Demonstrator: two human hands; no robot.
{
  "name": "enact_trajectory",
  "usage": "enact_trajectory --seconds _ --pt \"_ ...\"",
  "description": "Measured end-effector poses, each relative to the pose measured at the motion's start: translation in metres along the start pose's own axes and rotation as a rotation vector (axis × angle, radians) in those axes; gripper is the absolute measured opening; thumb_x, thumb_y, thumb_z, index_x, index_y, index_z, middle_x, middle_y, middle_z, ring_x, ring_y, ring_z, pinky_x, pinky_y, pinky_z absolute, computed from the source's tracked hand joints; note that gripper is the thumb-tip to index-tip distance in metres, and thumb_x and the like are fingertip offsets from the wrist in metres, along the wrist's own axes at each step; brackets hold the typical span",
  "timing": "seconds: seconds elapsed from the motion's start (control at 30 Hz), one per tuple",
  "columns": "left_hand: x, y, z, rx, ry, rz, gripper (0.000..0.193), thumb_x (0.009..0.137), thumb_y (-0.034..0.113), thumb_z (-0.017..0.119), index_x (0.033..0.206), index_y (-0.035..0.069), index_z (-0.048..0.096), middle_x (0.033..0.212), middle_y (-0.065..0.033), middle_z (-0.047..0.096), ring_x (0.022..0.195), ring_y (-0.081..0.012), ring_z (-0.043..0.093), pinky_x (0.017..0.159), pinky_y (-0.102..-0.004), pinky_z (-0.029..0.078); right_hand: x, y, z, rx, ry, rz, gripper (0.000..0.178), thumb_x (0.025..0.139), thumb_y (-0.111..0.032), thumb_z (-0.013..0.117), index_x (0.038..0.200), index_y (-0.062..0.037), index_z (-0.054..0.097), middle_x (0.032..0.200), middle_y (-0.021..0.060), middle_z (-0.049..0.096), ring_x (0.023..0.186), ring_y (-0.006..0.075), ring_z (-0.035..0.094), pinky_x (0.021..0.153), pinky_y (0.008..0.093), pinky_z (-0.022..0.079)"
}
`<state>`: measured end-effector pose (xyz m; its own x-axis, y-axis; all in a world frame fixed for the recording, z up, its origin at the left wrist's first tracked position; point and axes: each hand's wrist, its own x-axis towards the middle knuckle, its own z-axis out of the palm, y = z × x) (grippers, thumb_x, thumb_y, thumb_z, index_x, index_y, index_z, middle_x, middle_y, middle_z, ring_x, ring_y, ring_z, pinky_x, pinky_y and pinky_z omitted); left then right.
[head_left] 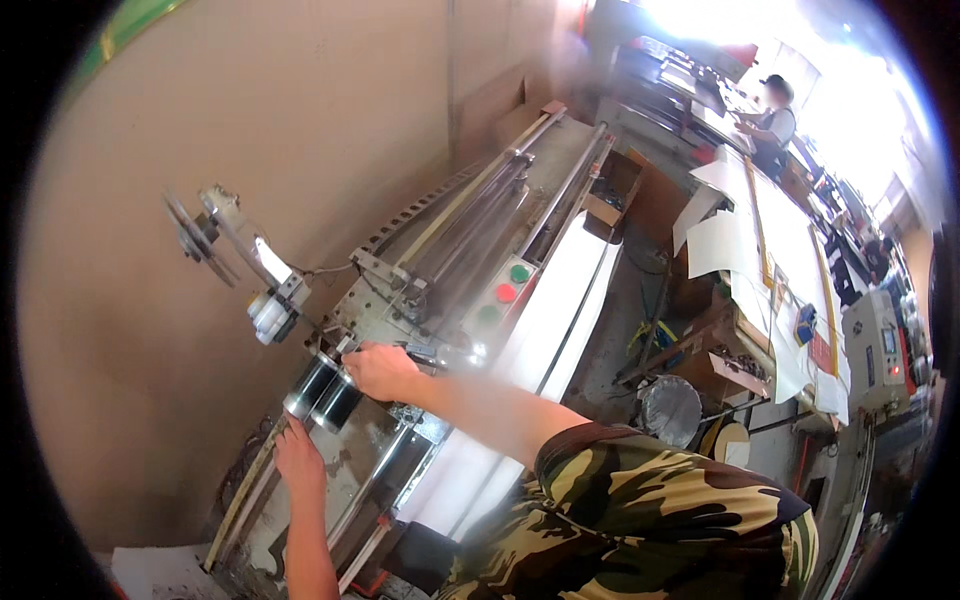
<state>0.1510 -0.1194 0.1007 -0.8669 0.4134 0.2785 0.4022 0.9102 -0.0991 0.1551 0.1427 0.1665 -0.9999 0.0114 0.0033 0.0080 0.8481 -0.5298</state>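
Observation:
Two short dark rollers (325, 392) with shiny ends sit side by side on a long machine. My left hand (299, 460) comes up from below, its fingertips drawn together at the lower end of the rollers. What lies between those fingertips is too small to make out. My right hand (380, 371) reaches across from the right and is closed beside the upper end of the rollers, next to a metal bracket. The fingers are curled and hide whatever they grip. Above the rollers stands an arm with a white spool (270, 315) and a blurred disc (200, 240).
Green and red push buttons (506, 293) sit on the machine's panel, beside a long white sheet (572, 270). Cardboard boxes (612, 195) stand behind. To the right are a table with white sheets (735, 230) and a grey control box (875, 350). Another person (778, 125) works far off.

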Motion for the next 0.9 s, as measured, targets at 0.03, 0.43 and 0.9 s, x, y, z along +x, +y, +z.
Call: enact_trajectory --seconds 0.03,0.43,0.9 --pt "-0.001 -0.001 0.001 0.003 -0.012 -0.003 0.059 0.092 0.007 0.052 0.149 -0.005 0.037 0.097 -0.0123 0.061 0.093 -0.0307 0.06 0.076 -0.0438 0.053 0.0 0.0 0.003 0.005 0.0 0.002 0.029 0.099 -0.03 0.048 0.113 -0.0154 0.069 0.105 0.0201 0.066 0.093 0.0414 0.067 0.081 0.0516 0.054" --pt "-0.001 0.001 0.001 -0.028 -0.069 -0.012 0.056 0.096 0.007 0.049 0.15 -0.003 0.035 0.105 -0.015 0.061 0.098 -0.0347 0.059 0.078 -0.0458 0.053 0.003 0.007 -0.002 0.06 -0.075 -0.006 0.028 0.097 -0.023 0.05 0.114 -0.0111 0.068 0.106 0.0238 0.063 0.095 0.0421 0.067 0.082 0.051 0.054" --pt "0.002 0.006 -0.001 0.036 -0.091 -0.024 0.042 0.092 0.006 0.053 0.134 -0.002 0.051 0.099 -0.0145 0.062 0.096 -0.0352 0.06 0.078 -0.0466 0.051 0.005 0.008 -0.005 0.022 -0.132 0.024 0.047 0.088 -0.012 0.056 0.135 -0.0133 0.06 0.122 0.0253 0.057 0.107 0.0396 0.063 0.089 0.0473 0.054"
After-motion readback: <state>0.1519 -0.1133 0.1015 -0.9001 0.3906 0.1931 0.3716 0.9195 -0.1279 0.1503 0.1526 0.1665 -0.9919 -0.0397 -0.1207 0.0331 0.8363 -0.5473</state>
